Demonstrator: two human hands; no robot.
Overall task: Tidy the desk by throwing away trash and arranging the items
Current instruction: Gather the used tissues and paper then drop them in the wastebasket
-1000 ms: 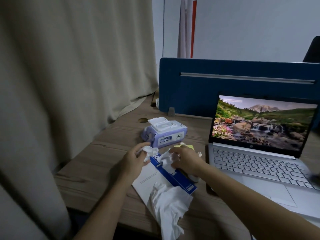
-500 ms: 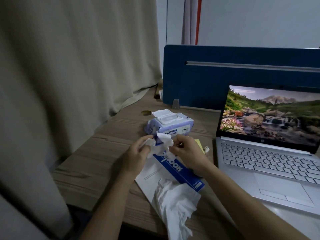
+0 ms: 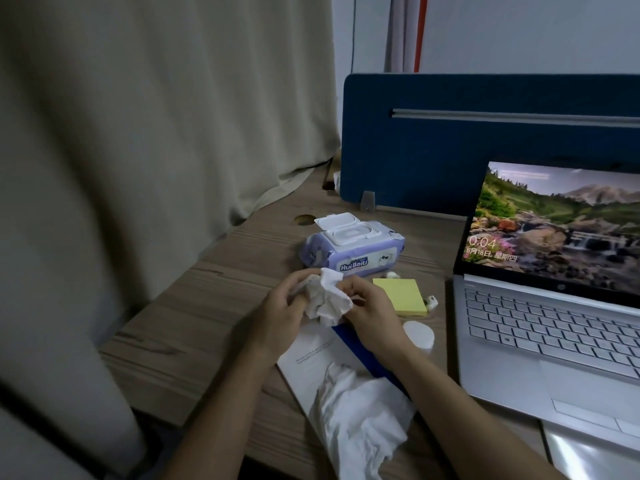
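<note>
Head view
Left hand (image 3: 284, 303): fingers curled round the left side of the crumpled tissue (image 3: 327, 299), above the middle of the desk (image 3: 194, 306).
Right hand (image 3: 367, 306): fingers pinching the tissue's right side; both hands grip the one wad.
Crumpled tissue: white, bunched between the two hands, lifted clear of the wood.
Second tissue (image 3: 360, 420): larger white wad, lying on the paper sheet (image 3: 311, 355) at the desk's near edge, partly hanging over it.
Wet-wipe pack (image 3: 351, 252): purple, lid flipped open, toward the far edge, left of the laptop (image 3: 554, 306).
Sticky notes (image 3: 401, 294): yellow pad, just beside the right hand.
White round item (image 3: 419, 334): by the laptop's left side; kind unclear.
Step in hand: probably balling up trash tissue for disposal.
Next move: likely gather the second tissue too, then carry both to a bin; none is in view.
</note>
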